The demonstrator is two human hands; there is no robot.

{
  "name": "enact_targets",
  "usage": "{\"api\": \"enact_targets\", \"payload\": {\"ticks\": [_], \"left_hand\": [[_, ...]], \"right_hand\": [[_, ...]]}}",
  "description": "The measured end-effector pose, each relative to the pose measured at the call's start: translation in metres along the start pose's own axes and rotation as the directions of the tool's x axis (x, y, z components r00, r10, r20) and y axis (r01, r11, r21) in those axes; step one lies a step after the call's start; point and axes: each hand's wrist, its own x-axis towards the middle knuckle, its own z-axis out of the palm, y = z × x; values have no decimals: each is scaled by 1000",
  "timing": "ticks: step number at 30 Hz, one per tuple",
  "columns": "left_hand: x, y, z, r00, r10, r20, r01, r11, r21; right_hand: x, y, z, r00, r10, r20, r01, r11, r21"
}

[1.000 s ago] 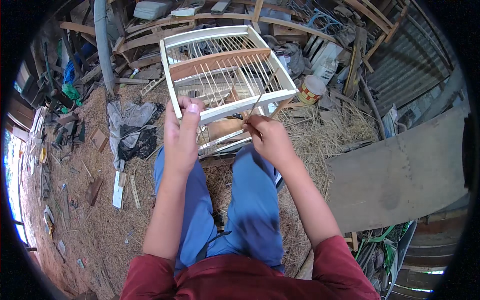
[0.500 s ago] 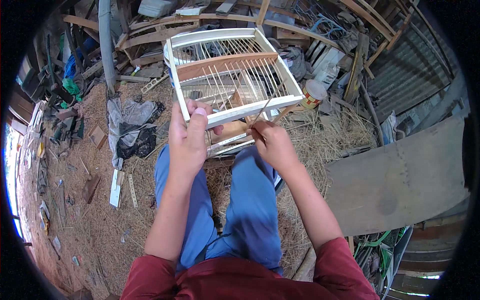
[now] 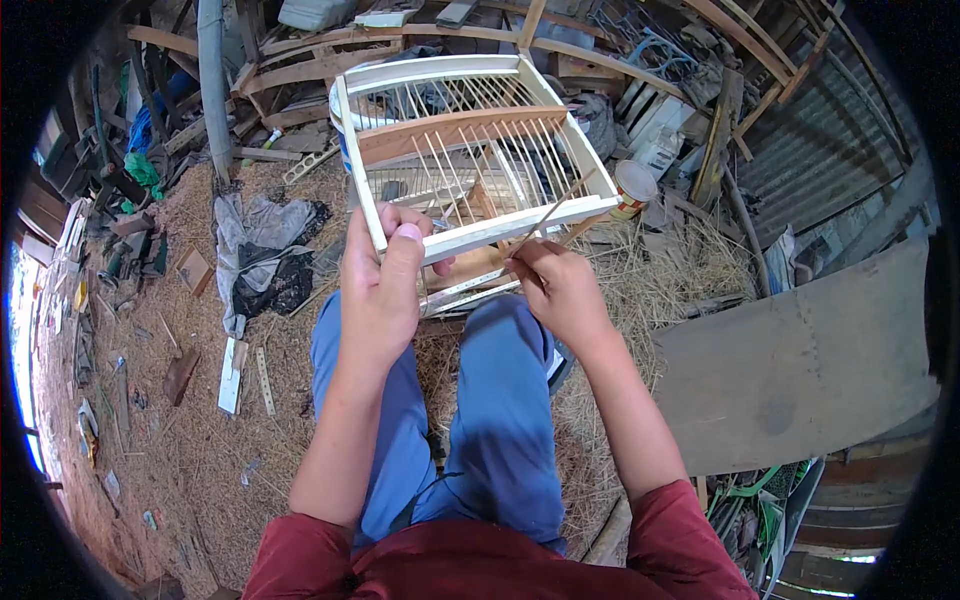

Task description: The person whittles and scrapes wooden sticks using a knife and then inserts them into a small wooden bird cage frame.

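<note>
A pale wooden cage frame (image 3: 480, 231), with thin bars across it and a reddish-brown middle slat (image 3: 462, 134), stands tilted over my knees. My left hand (image 3: 385, 280) is closed around its near left corner, thumb on top of the rail. Just under the near rail, toward the right, my right hand (image 3: 560, 290) pinches a thin brown stick (image 3: 574, 191). That stick slants up across the rail into the cage, among the bars. Its lower end is hidden by my fingers. More pale slats of the cage show below the near rail.
A round tin can (image 3: 635, 184) stands right of the cage. At the right lies a large grey board (image 3: 800, 370). A wooden pole (image 3: 213, 95) rises at the left, near crumpled cloth (image 3: 262, 262). Straw, wood scraps and curved timber (image 3: 430, 33) surround me.
The cage has shifted slightly to the right, and my right hand has moved a little right with it. The left hand keeps its hold on the corner.
</note>
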Motion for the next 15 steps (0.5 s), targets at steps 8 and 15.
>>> {"api": "enact_targets", "payload": {"ticks": [8,15], "left_hand": [[1,0,1,999,-25,-26,25,1000,-15],[-1,0,1,999,-40,-28,40,999,-5]], "right_hand": [[-2,4,7,999,-22,-25,22,1000,-13],[-4,5,14,997,-27,-74,25,999,-27]]}}
